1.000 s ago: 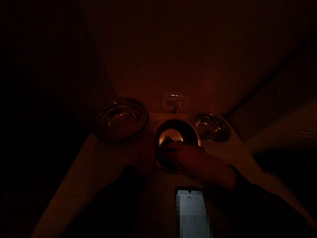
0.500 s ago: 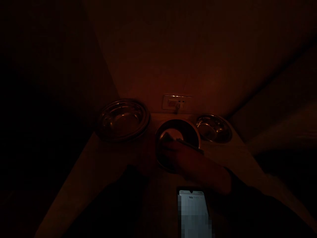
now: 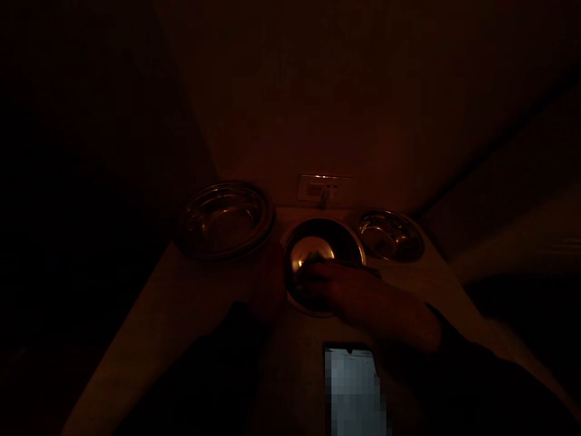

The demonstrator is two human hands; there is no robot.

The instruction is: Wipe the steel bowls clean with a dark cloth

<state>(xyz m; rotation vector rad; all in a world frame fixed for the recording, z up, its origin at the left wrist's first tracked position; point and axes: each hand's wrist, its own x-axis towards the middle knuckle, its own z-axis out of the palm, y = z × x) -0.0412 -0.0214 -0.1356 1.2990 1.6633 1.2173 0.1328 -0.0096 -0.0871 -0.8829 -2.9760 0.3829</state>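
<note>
A round metal bowl (image 3: 347, 242) with a shiny inside stands in the middle of the table. My right hand (image 3: 333, 284) reaches down into it from the right, its fingers bent over a dark piece that looks like cloth. An edge of that dark cloth (image 3: 372, 271) shows past the back of the hand, over the bowl's right rim. Against the bowl's left side is my left hand (image 3: 267, 281), very dim; its fingers cannot be made out in the gloom.
Wide metal dishes, seemingly stacked (image 3: 227, 248), stand at the back left. A smaller metal bowl (image 3: 394, 239) is at the back right. A lit phone (image 3: 356, 393) lies on the wooden table (image 3: 136, 339) in front. Behind, a wall socket (image 3: 318, 191) holds a plug.
My right hand has moved slightly right and toward me inside the bowl, with the dark cloth under it. More of the bowl's bright bottom shows.
</note>
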